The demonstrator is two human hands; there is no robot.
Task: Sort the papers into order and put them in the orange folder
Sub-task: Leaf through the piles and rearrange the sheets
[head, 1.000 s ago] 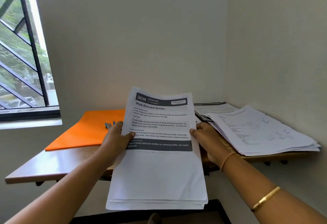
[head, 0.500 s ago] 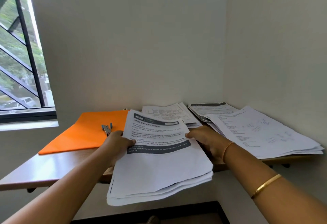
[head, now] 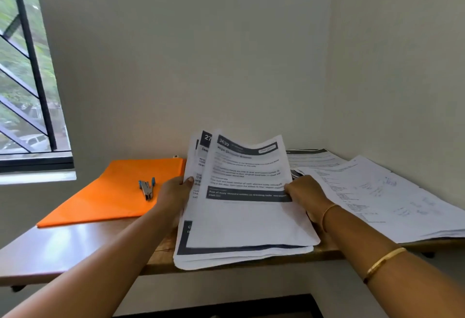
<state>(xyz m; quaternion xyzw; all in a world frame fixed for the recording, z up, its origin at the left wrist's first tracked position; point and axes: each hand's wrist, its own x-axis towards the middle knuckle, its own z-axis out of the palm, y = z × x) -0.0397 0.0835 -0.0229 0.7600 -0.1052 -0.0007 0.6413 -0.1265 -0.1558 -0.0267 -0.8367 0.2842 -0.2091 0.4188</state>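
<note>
I hold a stack of printed papers [head: 247, 219] over the middle of the wooden table; its top sheet carries a dark header numbered 3639. My left hand [head: 176, 193] grips the stack's left edge with the thumb on top. My right hand [head: 305, 193] grips the right edge. The sheets are fanned, with a second page showing behind at the upper left, and the stack's lower end rests at the table's front edge. The orange folder [head: 113, 192] lies shut and flat on the table's left half, beside my left hand.
A small stapler [head: 147, 188] lies on the folder. A second pile of papers [head: 382, 197] covers the table's right side up to the wall. The wooden table [head: 63, 247] sits in a wall corner, with a barred window [head: 27, 78] at the left.
The stack came down from in front of me onto the table and moved forward. Its sheets have fanned apart, showing a second page behind. Both hands keep their grip.
</note>
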